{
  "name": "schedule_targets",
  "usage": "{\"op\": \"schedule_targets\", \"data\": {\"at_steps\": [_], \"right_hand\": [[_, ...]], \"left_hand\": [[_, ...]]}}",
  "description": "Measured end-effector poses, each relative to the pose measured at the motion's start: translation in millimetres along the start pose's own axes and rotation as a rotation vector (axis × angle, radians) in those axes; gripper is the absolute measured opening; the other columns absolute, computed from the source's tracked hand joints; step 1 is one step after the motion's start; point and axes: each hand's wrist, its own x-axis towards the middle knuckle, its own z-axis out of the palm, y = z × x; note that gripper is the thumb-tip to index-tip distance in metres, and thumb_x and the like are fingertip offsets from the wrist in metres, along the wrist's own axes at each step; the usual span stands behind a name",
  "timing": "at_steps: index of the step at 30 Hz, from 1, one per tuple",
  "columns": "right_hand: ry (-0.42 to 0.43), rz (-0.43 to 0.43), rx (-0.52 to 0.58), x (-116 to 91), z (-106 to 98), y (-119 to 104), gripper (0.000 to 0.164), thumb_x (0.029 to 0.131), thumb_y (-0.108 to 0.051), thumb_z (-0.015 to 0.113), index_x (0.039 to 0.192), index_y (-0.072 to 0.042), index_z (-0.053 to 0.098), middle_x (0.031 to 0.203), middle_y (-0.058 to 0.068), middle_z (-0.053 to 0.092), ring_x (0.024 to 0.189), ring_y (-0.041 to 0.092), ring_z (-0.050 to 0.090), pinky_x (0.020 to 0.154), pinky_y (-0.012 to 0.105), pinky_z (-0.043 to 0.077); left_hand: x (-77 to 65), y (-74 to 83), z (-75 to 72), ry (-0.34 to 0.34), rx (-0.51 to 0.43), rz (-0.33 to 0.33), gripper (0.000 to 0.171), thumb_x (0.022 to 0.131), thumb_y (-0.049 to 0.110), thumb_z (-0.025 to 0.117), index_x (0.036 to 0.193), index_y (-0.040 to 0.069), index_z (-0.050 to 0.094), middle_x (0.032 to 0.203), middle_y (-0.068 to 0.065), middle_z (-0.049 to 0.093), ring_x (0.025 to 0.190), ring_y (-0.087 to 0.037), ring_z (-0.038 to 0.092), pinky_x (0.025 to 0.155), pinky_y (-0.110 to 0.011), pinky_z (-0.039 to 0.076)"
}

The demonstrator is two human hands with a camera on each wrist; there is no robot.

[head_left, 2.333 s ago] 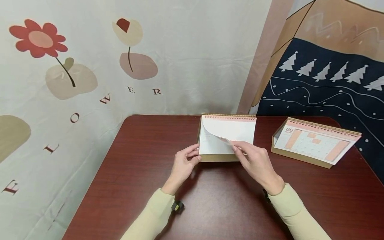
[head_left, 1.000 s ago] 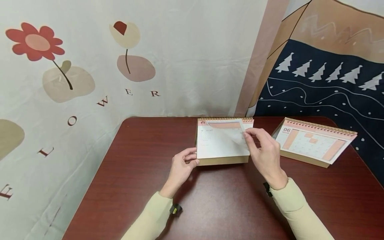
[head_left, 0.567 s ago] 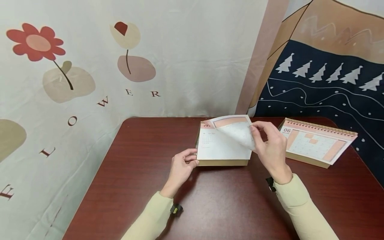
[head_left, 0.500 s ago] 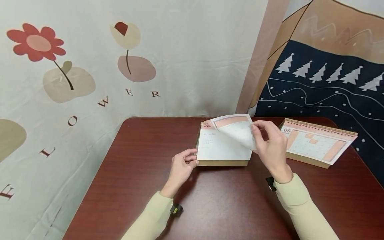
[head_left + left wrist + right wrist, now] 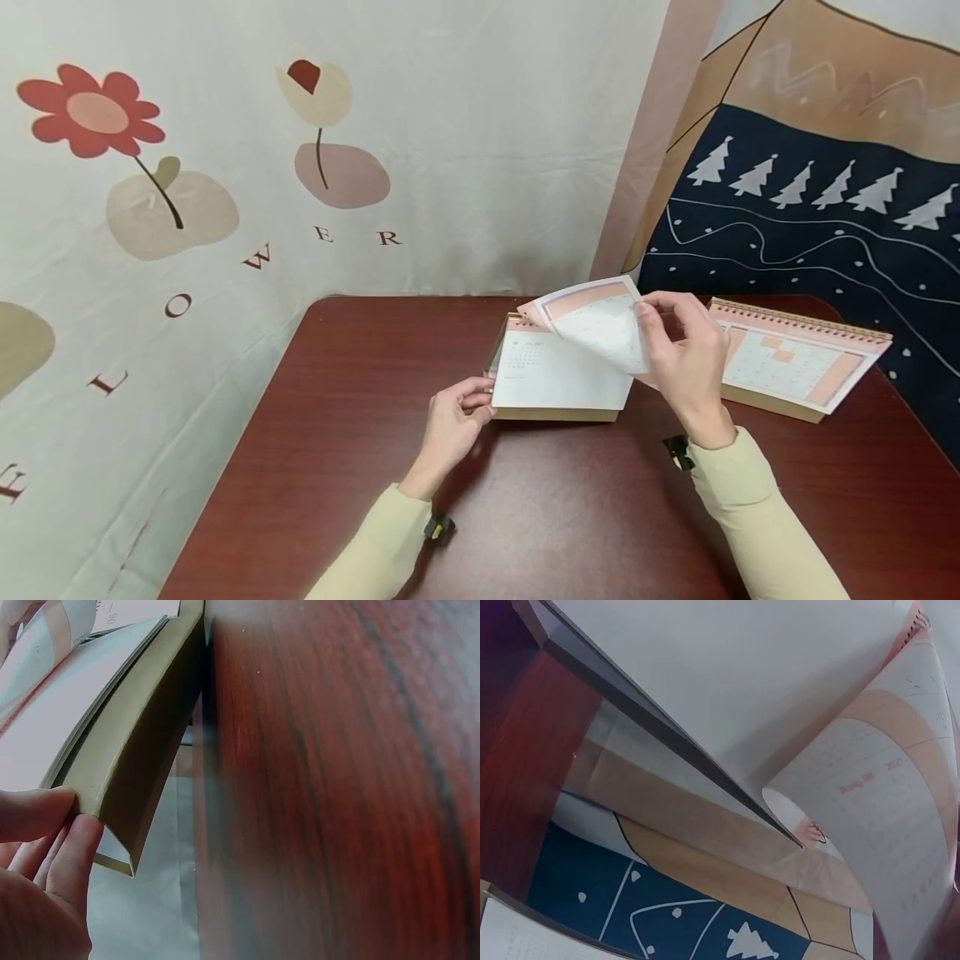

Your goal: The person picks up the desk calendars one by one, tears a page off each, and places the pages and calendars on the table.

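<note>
A spiral-bound desk calendar point(image 5: 555, 386) with a tan cardboard stand point(image 5: 557, 414) stands on the table in the head view. My left hand point(image 5: 452, 429) grips the stand's lower left corner; the left wrist view shows thumb and fingers pinching the cardboard edge point(image 5: 139, 742). With thumb and index finger, my right hand point(image 5: 688, 358) pinches the right side of a calendar page point(image 5: 600, 321). That page is raised and curls back over the spiral, baring a white page with a small month grid beneath. In the right wrist view the curled page point(image 5: 877, 802) hides much of the binding.
A second desk calendar point(image 5: 795, 358), its page showing a month grid, stands to the right, partly behind my right hand. The dark red wooden table point(image 5: 360, 392) backs onto a flower-printed cloth point(image 5: 487, 167) and a navy tree-printed cloth point(image 5: 795, 225).
My right hand has moved up and to the right, lifting the page from the calendar's front to above its spiral. The left hand keeps its grip on the lower left corner.
</note>
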Motion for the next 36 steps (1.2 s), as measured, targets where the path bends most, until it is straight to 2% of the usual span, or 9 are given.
{"op": "schedule_targets", "data": {"at_steps": [8, 14, 21, 30, 32, 36], "right_hand": [[-0.027, 0.027, 0.042, 6, -4, 9, 0.011, 0.09, -0.007, 0.071, 0.098, -0.001, 0.073, 0.09, 0.014, 0.071, 0.071, -0.01, 0.053, 0.066, 0.003, 0.042], [-0.026, 0.036, 0.055, 13, -4, 8, 0.011, 0.09, -0.01, 0.071, 0.097, -0.003, 0.074, 0.086, 0.008, 0.069, 0.069, -0.007, 0.054, 0.063, 0.006, 0.043], [-0.049, 0.117, 0.067, 18, -1, 7, 0.013, 0.093, -0.016, 0.069, 0.1, -0.007, 0.075, 0.093, 0.005, 0.069, 0.071, -0.004, 0.057, 0.065, 0.008, 0.045], [0.0, 0.109, 0.074, 25, 0, 11, 0.014, 0.092, -0.018, 0.071, 0.096, -0.005, 0.075, 0.087, -0.024, 0.062, 0.07, -0.004, 0.058, 0.064, 0.011, 0.044], [0.009, 0.106, 0.067, 27, 1, 10, 0.015, 0.092, -0.019, 0.07, 0.096, -0.005, 0.075, 0.087, -0.022, 0.062, 0.071, -0.005, 0.057, 0.064, 0.011, 0.043], [0.024, 0.11, 0.056, 30, 3, 9, 0.018, 0.092, -0.021, 0.069, 0.097, -0.004, 0.075, 0.088, -0.007, 0.067, 0.072, -0.005, 0.058, 0.065, 0.01, 0.045]], "left_hand": [[-1.9, -0.8, -2.3, -0.018, 0.027, 0.025, 0.033, 0.08, -0.009, 0.067, 0.11, 0.003, 0.073, 0.094, -0.018, 0.077, 0.088, -0.023, 0.075, 0.076, -0.028, 0.06], [-4.5, -1.5, -4.5, -0.046, 0.032, 0.031, 0.032, 0.081, -0.008, 0.066, 0.11, 0.003, 0.073, 0.095, -0.017, 0.077, 0.086, -0.021, 0.074, 0.073, -0.023, 0.059], [-7.2, -1.2, -4.5, -0.035, 0.031, 0.036, 0.032, 0.081, -0.008, 0.066, 0.11, 0.004, 0.073, 0.096, -0.017, 0.077, 0.086, -0.022, 0.075, 0.073, -0.023, 0.059], [-6.4, 0.3, -2.6, -0.045, 0.036, 0.058, 0.031, 0.081, -0.006, 0.066, 0.11, 0.005, 0.074, 0.097, -0.016, 0.077, 0.088, -0.02, 0.074, 0.072, -0.02, 0.058], [-6.2, 1.1, -3.2, -0.038, 0.041, 0.057, 0.031, 0.081, -0.006, 0.067, 0.109, 0.006, 0.074, 0.097, -0.015, 0.077, 0.087, -0.019, 0.074, 0.07, -0.019, 0.058], [-5.2, 1.2, -4.0, -0.024, 0.06, 0.052, 0.031, 0.081, -0.005, 0.068, 0.108, 0.008, 0.075, 0.096, -0.014, 0.078, 0.084, -0.018, 0.075, 0.067, -0.019, 0.057]]}}
